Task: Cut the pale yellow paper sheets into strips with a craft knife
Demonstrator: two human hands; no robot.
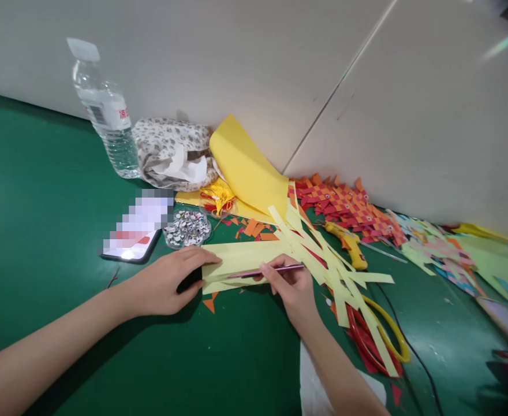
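A pale yellow sheet of paper (245,254) lies flat on the green tabletop. My left hand (167,283) presses on its left end, thumb and fingers spread apart, gripping nothing. Over the right part of the sheet, my right hand (291,283) pinches a slim purple pen-shaped tool (286,268). Its thin tip points left, low over the paper; whether it is a pen or a craft knife I cannot tell. Beside the right hand, loose pale yellow paper strips (340,283) overlap in a heap. Orange paper scraps (254,227) lie just behind the sheet.
A water bottle (109,121), a patterned cloth tissue holder (171,138) and curled yellow card (245,162) stand along the wall. Nearer are a phone (135,231) and a tub of googly eyes (187,228). Rightward lie a yellow glue gun (349,245), woven red-orange paper fish (344,205) and scissors (366,341).
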